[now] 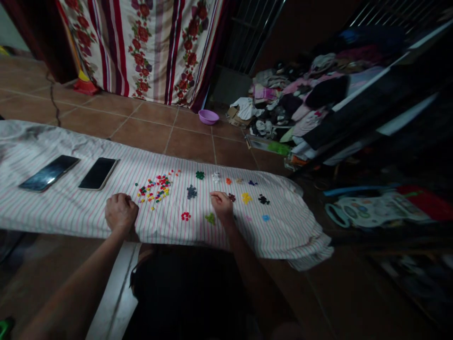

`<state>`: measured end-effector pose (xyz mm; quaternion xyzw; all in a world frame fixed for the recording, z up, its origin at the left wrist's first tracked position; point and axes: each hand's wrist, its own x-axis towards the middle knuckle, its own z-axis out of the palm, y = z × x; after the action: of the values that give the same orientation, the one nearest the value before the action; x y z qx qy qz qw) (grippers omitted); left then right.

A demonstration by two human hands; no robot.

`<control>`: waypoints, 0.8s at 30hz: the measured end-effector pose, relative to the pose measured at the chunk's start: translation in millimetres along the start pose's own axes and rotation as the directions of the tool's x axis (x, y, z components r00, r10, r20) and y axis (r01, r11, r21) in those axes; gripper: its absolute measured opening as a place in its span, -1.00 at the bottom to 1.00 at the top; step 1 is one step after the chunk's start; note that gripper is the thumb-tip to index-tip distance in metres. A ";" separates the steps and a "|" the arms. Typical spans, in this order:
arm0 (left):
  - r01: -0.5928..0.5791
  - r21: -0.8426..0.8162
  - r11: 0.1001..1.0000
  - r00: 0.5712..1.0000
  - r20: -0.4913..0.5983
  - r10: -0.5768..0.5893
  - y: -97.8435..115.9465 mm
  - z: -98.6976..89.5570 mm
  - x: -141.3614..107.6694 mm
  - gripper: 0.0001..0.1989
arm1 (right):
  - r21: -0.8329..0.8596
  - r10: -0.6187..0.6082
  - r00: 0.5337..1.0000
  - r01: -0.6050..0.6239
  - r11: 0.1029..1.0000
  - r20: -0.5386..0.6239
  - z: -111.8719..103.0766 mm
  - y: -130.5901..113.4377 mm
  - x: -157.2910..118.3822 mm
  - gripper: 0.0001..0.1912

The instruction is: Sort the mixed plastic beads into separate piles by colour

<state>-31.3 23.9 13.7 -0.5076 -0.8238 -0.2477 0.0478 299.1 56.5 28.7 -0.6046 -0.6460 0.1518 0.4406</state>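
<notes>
My left hand point(121, 211) rests closed on the striped cloth point(170, 231), left of a mixed pile of small colourful pieces point(155, 189). Closed too, my right hand point(222, 205) is over the cloth among small single-colour groups, its fingertips pinched; anything between them is too small to name. Around it lie a dark grey group point(191, 191), a white group point(216, 177), a brown group point(231, 197), a yellow group point(246, 198) and a lime green group point(210, 218). Farther right are black pieces point(264, 199) and light blue pieces point(265, 217). Red pieces point(186, 216) sit nearer the front edge.
Two phones, one dark with a reflection point(49, 174) and one beside it point(98, 174), lie on the cloth's left part. Beyond, on the tiled floor, are a purple basin point(208, 117) and heaped clothes point(293, 101). A floral curtain point(141, 47) hangs behind.
</notes>
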 end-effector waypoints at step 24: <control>0.016 0.080 0.997 1.000 0.011 -0.017 7.2 -6.5 -2.6 -0.70 | -0.193 0.064 0.989 -0.090 0.977 -0.136 -96.8 55.6 -50.8 -0.69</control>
<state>-25.0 21.4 21.0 -0.4999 -0.8375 -0.2121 0.0610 401.9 -10.2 23.3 -0.6786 -0.6040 0.0640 0.4130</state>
